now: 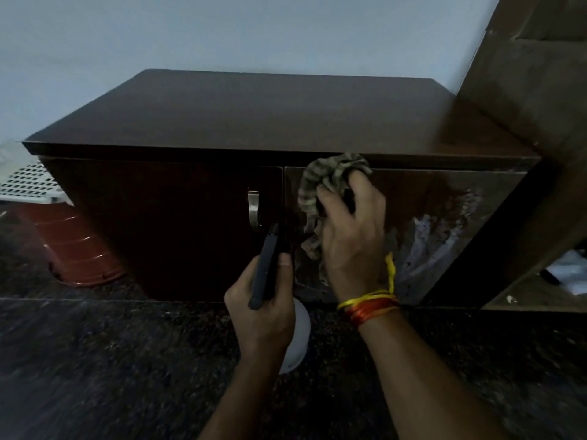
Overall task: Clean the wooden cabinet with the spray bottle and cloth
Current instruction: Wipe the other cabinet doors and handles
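A dark wooden cabinet (pixel 241 122) with two doors stands against a pale wall. My right hand (pixel 352 242) grips a striped, crumpled cloth (pixel 327 176) and presses it against the upper left of the right door. Wet, whitish streaks (pixel 435 239) cover that door to the right of the hand. My left hand (pixel 263 312) holds a spray bottle by its black trigger head (pixel 266 268), in front of the gap between the doors. The bottle's white body (pixel 298 338) shows below the hand. A metal handle (pixel 253 208) sits on the left door.
A reddish-brown plastic tub (pixel 79 249) and a white perforated basket (pixel 28 182) lie left of the cabinet. A taller wooden unit (pixel 521 90) rises at the right, with white items (pixel 568 271) on its low shelf. The floor (pixel 127 360) is dark speckled stone.
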### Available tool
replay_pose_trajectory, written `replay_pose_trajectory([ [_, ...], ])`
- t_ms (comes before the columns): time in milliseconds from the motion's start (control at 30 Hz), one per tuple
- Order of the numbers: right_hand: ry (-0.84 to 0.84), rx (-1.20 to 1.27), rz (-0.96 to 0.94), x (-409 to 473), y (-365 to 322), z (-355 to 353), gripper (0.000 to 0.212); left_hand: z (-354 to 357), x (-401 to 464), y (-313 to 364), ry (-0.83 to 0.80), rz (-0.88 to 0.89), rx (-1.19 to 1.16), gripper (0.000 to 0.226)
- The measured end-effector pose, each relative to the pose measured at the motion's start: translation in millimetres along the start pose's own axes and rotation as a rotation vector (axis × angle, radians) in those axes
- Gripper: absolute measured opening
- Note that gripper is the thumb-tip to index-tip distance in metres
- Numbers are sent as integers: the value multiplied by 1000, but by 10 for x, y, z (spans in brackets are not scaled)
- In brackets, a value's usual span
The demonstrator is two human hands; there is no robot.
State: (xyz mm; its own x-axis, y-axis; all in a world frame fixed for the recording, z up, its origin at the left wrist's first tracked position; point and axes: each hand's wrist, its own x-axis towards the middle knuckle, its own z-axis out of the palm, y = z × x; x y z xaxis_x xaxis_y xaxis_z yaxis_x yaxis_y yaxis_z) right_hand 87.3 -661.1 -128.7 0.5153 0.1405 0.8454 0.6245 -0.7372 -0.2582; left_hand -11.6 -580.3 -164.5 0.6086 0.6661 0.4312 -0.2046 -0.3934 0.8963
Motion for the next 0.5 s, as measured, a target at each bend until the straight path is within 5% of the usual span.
replay_pose_trajectory([
  [133,33,13,175,0,5,-98,29,-23,21,-1,0,-17,-17,29],
  [500,-137,-64,-215,106,-348,121,13,-67,57,-78,46,-34,-21,38],
])
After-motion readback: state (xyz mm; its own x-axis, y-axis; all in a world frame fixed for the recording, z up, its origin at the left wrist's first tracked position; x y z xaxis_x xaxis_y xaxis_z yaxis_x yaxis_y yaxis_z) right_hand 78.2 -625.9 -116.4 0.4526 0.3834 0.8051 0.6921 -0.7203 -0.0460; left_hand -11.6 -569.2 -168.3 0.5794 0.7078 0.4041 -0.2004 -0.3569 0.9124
